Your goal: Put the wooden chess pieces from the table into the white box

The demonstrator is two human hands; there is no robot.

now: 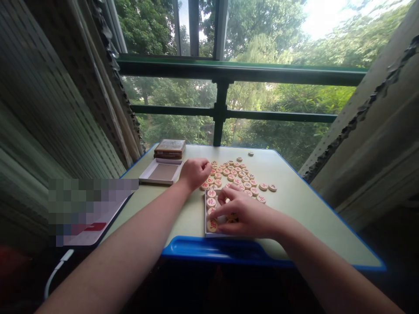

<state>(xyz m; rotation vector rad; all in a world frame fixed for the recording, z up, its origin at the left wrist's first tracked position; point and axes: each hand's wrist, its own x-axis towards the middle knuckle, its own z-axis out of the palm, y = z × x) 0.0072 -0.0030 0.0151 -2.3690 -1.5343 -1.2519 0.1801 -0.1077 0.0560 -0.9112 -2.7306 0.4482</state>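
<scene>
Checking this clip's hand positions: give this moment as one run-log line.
left hand: at edge of round wooden red-lettered xiangqi pieces | right hand: on pieces in white rectangular cardboard box | surface: pale green table

R hand [245, 214] on xiangqi pcs [211, 225] in white box tray [206, 213]; L hand [195, 173] just beside loose pcs [231, 174].

"Where's your light coming from?"

"The window [222, 65] ahead; the sky [327, 17] glares white at top right."

"And the edges?"

"The blind [49, 109] bows and darkens at left, but your left hand [195, 173] and right hand [248, 214] stay sharp, softly lit."
</scene>
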